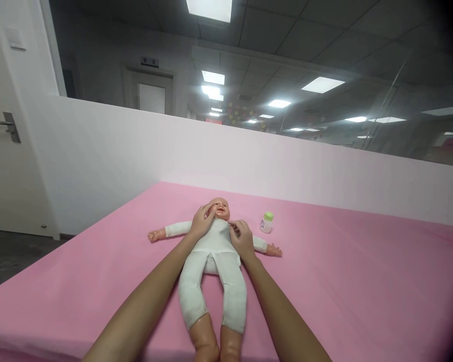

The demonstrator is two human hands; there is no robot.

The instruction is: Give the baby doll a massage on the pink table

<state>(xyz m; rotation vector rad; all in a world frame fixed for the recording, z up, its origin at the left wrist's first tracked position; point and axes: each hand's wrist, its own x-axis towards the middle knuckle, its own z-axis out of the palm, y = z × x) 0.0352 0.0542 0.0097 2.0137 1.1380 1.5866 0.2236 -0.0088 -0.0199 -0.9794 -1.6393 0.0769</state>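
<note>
A baby doll [215,271] in a white one-piece suit lies on its back on the pink bed [343,281], arms spread, feet toward me. My left hand [202,221] rests on its shoulder with fingertips touching the doll's cheek. My right hand [241,237] lies on the doll's other shoulder, fingers curled and pinching the white cloth near the collar. A small baby bottle [266,222] with a green cap stands upright on the sheet just right of the doll's head, apart from both hands.
A low white partition wall [287,161] runs behind the bed, with glass above it. A white door [3,125] with a metal handle stands at the left. Dark floor [7,256] shows past the bed's left edge.
</note>
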